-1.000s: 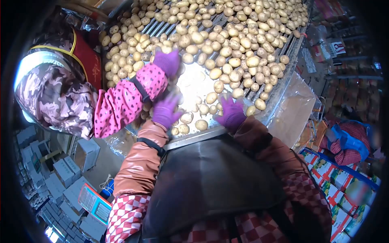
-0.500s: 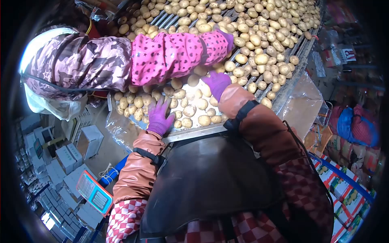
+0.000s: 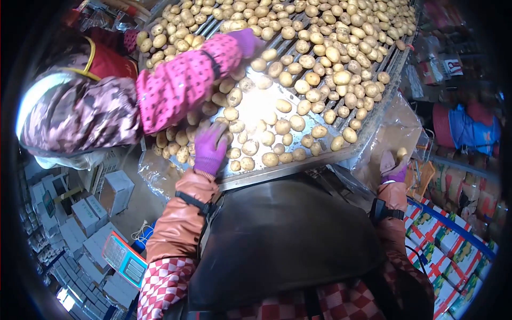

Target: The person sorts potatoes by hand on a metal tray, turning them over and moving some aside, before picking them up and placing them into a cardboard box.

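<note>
My left hand [image 3: 209,149], in a purple glove, rests at the near left of the metal tray [image 3: 256,175]. Its fingers are extended and apart, touching loose potatoes [image 3: 250,147] there. Off the tray's right side, my right hand [image 3: 392,169] is closed on a potato [image 3: 401,153], which shows at the fingertips. Below it hangs a clear plastic sheet [image 3: 385,128]. Potatoes lie scattered on the bright tray and thickly over the slatted rack [image 3: 392,69] beyond.
A co-worker's pink sleeve [image 3: 184,82] and purple-gloved hand [image 3: 247,42] reach across from the left. Cartons [image 3: 114,192] and a scale [image 3: 124,258] stand below left. Printed boxes [image 3: 445,245] are stacked at lower right, near an orange chair [image 3: 421,178].
My right hand has left the tray and swung right, now with a potato in it. My left hand stays almost in place. The co-worker's arm has drawn back up and left.
</note>
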A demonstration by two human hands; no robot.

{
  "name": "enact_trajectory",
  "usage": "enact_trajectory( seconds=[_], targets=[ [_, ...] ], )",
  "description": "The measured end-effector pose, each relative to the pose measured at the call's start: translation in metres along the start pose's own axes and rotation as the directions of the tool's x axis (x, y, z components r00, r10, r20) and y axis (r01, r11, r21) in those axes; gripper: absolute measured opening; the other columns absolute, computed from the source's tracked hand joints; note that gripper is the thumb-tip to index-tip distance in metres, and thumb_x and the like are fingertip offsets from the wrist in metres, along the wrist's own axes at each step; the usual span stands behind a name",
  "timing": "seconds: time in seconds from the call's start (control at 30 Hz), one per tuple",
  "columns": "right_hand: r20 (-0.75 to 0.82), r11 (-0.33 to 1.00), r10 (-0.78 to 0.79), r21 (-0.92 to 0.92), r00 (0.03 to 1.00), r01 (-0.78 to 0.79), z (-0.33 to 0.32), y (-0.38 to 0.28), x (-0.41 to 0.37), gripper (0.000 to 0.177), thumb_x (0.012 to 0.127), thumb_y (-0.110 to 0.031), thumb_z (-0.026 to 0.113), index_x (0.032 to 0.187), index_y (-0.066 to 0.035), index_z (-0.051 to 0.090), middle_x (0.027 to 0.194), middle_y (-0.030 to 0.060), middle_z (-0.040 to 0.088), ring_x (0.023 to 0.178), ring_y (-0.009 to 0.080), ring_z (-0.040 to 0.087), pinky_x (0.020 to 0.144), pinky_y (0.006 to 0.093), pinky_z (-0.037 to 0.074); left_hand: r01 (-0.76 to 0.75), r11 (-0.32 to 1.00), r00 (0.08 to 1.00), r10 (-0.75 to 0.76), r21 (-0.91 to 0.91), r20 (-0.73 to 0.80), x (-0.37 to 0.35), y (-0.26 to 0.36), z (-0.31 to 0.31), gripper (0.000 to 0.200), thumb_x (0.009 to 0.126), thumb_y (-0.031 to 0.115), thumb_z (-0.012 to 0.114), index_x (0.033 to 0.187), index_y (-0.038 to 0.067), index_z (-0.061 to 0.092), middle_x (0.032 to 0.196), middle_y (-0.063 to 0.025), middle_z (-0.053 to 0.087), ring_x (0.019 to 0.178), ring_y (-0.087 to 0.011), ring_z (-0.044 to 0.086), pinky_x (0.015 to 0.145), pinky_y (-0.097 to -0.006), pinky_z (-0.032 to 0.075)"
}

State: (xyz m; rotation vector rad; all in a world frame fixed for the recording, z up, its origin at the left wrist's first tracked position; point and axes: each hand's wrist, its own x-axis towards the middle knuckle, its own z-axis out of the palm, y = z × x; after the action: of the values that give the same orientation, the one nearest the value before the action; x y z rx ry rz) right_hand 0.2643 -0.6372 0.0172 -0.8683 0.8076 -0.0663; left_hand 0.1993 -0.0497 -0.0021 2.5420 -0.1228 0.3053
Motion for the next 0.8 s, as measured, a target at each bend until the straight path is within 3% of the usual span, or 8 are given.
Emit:
enact_trajectory(
  seconds=[0.17,0.2,0.23,0.33,0.53,0.6,0.67,0.8],
  targets=[
    [0.369,0.75,0.057,-0.629,0.928,0.204,0.109,0.082,-0.042,0.03,0.093,-0.024,0.059,0.116,-0.005,0.062,0.093,0.0009,0.06,0.072,0.01,0.059,0.063,0.0222,0.048,-0.054,0.995,0.998,0.057,0.082,-0.038,0.057,0.01,0.035,0.045,0.081,0.027,0.067,0.123,0.011,0.061,0.122,-0.0154,0.06,0.119,-0.039,0.048,0.102,-0.0495,0.034],
    [0.635,0.562,-0.02,-0.632,0.773,0.534,0.14,0.108,-0.073,0.03,0.092,-0.021,0.059,0.118,-0.004,0.061,0.09,0.0008,0.059,0.073,0.009,0.058,0.063,0.021,0.047,-0.087,0.982,0.996,0.08,0.166,0.049,0.058,0.013,0.028,0.048,0.082,0.029,0.066,0.126,0.013,0.059,0.127,-0.0161,0.057,0.121,-0.0385,0.047,0.104,-0.0497,0.033],
    [0.655,0.558,0.219,-0.692,0.723,0.457,0.158,0.127,-0.08,0.035,0.093,-0.021,0.058,0.122,-0.001,0.06,0.096,0.0046,0.063,0.088,0.0126,0.062,0.076,0.025,0.05,-0.123,0.961,0.986,0.091,0.246,0.137,0.057,0.015,0.024,0.05,0.083,0.03,0.066,0.129,0.014,0.057,0.131,-0.0168,0.054,0.123,-0.038,0.046,0.105,-0.0498,0.032],
    [0.928,-0.037,0.236,-0.288,0.288,0.957,0.205,0.176,-0.084,0.046,0.088,-0.018,0.059,0.133,-0.012,0.054,0.123,0.0175,0.059,0.107,0.0333,0.061,0.092,0.0426,0.049,-0.002,0.972,0.992,-0.029,0.236,0.124,0.008,-0.018,0.005,0.056,0.08,0.033,0.066,0.131,0.014,0.054,0.127,-0.0171,0.054,0.122,-0.0377,0.045,0.104,-0.0498,0.033],
    [0.724,-0.423,0.519,-0.245,0.455,0.872,0.238,0.215,-0.097,0.049,0.083,-0.012,0.06,0.13,-0.012,0.047,0.117,0.0214,0.057,0.092,0.0372,0.065,0.073,0.0489,0.052,0.131,0.97,0.991,-0.134,0.205,0.0,-0.025,0.014,-0.011,0.042,0.079,0.022,0.064,0.118,0.011,0.06,0.116,-0.0122,0.06,0.093,-0.0356,0.059,0.081,-0.0498,0.046],
    [0.658,-0.435,0.571,-0.264,0.49,0.861,0.231,0.214,-0.098,0.058,0.083,-0.018,0.063,0.137,-0.013,0.043,0.122,0.0199,0.055,0.099,0.0367,0.064,0.077,0.0512,0.051,0.073,0.969,0.894,-0.167,0.234,0.415,-0.014,0.046,0.006,0.041,0.077,0.016,0.063,0.117,0.011,0.058,0.112,-0.0105,0.06,0.083,-0.0329,0.063,0.071,-0.0488,0.048],
    [0.619,-0.483,0.552,-0.308,0.559,0.819,0.227,0.214,-0.092,0.059,0.083,-0.026,0.062,0.137,-0.014,0.041,0.117,0.0209,0.057,0.096,0.0385,0.064,0.078,0.0508,0.051,-0.087,0.973,0.91,-0.009,0.212,0.414,-0.019,0.071,0.022,0.045,0.077,0.015,0.064,0.121,0.014,0.055,0.109,-0.0104,0.06,0.084,-0.0307,0.065,0.069,-0.0474,0.048],
    [0.593,-0.433,0.532,-0.423,0.604,0.796,0.227,0.201,-0.068,0.056,0.084,-0.036,0.061,0.133,-0.014,0.046,0.108,0.022,0.062,0.089,0.0407,0.065,0.075,0.0493,0.052,0.025,0.918,0.815,-0.248,0.395,0.524,0.005,0.082,0.06,0.051,0.077,0.019,0.067,0.126,0.015,0.053,0.108,-0.0101,0.06,0.085,-0.0299,0.066,0.07,-0.0462,0.049]
  ],
)
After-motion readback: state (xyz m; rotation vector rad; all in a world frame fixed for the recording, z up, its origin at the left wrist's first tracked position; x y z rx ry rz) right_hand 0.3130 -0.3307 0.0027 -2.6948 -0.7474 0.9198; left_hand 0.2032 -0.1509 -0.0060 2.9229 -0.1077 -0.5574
